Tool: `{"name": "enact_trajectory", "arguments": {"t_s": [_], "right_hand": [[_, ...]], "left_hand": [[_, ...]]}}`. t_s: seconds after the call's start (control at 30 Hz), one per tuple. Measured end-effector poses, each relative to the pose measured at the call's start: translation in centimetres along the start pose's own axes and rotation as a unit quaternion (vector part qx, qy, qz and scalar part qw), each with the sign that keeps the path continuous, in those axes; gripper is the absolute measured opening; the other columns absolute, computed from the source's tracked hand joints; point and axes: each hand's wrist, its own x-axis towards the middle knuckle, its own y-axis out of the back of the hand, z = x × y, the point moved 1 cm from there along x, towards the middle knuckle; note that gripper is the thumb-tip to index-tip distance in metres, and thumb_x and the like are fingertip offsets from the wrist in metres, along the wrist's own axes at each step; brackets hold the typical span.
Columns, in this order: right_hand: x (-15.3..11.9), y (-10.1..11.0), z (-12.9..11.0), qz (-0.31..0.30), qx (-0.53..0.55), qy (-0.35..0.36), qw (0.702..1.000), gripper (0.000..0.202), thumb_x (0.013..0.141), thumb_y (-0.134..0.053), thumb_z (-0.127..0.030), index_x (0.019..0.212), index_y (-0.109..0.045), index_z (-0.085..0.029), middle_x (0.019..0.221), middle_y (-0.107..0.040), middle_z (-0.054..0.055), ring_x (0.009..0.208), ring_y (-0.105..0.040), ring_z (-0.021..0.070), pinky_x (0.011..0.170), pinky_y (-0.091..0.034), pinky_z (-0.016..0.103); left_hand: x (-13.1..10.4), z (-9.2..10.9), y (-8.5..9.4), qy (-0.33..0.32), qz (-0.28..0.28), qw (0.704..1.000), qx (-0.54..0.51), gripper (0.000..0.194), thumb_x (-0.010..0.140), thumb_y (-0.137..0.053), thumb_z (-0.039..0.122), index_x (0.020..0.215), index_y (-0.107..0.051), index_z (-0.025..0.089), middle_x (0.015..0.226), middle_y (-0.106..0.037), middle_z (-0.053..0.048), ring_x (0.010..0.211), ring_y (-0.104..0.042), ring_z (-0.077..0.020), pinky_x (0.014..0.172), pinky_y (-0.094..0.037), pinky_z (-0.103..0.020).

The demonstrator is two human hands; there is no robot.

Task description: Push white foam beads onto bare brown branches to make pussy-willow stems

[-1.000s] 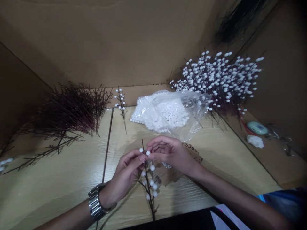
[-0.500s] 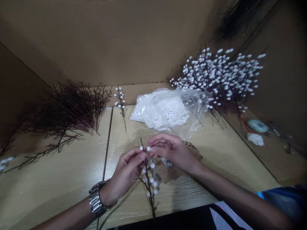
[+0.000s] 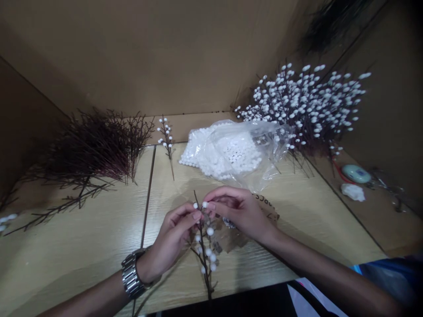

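Observation:
Near the front of the table, a brown artificial twig (image 3: 204, 259) with several white balls on its side shoots stands between my hands, its tip pointing away from me. My left hand (image 3: 180, 229) pinches its stem near the top between thumb and fingers. A white ball (image 3: 205, 204) sits at a shoot close to the tip, and my right hand (image 3: 234, 209) closes thumb and fingertips on it. Beyond my hands lies a clear plastic bag (image 3: 228, 152) filled with white balls.
A heap of bare brown twigs (image 3: 99, 147) is at the left. One finished-looking berry twig (image 3: 167, 145) lies behind. Berry-tipped twigs (image 3: 304, 101) are piled at the back right. A green oval object (image 3: 356, 173) and a white lump (image 3: 353, 192) lie at the right. Cardboard walls (image 3: 148, 57) enclose the table.
Both hands keep their grip with hardly any movement. The right fingers curl slightly more at the ball, and the lower twig shifts a little to the left.

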Motion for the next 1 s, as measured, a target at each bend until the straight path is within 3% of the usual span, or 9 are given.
{"name": "enact_trajectory", "arguments": {"t_s": [0.2, 0.5, 1.0], "right_hand": [[-0.27, -0.21, -0.07, 0.016, -0.043, 0.017, 0.999, 0.015, 0.079, -0.080, -0.022, 0.093, -0.076, -0.024, 0.088, -0.077, -0.001, 0.077, -0.071, 0.0111, 0.069, -0.056, 0.021], [-0.17, -0.31, 0.25, 0.020, -0.043, 0.004, 0.999, 0.013, 0.080, -0.079, -0.023, 0.093, -0.076, -0.025, 0.087, -0.078, -0.001, 0.079, -0.072, 0.0118, 0.071, -0.056, 0.023], [-0.13, -0.03, 0.18, 0.027, -0.046, -0.011, 0.998, 0.013, 0.086, -0.073, -0.030, 0.097, -0.077, -0.025, 0.083, -0.078, 0.001, 0.074, -0.072, 0.0139, 0.070, -0.058, 0.027]], "left_hand": [[0.13, -0.30, 0.37, -0.010, 0.024, 1.000, 0.002, 0.009, 0.089, -0.075, 0.029, 0.090, -0.073, 0.020, 0.080, -0.063, 0.003, 0.073, -0.053, -0.0094, 0.067, -0.043, -0.019], [0.05, -0.23, 0.21, -0.011, 0.025, 1.000, -0.011, 0.009, 0.087, -0.077, 0.029, 0.089, -0.074, 0.021, 0.082, -0.068, 0.003, 0.074, -0.058, -0.0091, 0.067, -0.044, -0.019], [0.17, 0.05, -0.10, -0.016, -0.007, 0.999, -0.028, 0.003, 0.089, -0.074, 0.023, 0.090, -0.077, 0.024, 0.091, -0.075, 0.002, 0.085, -0.065, -0.0114, 0.084, -0.047, -0.021]]}}
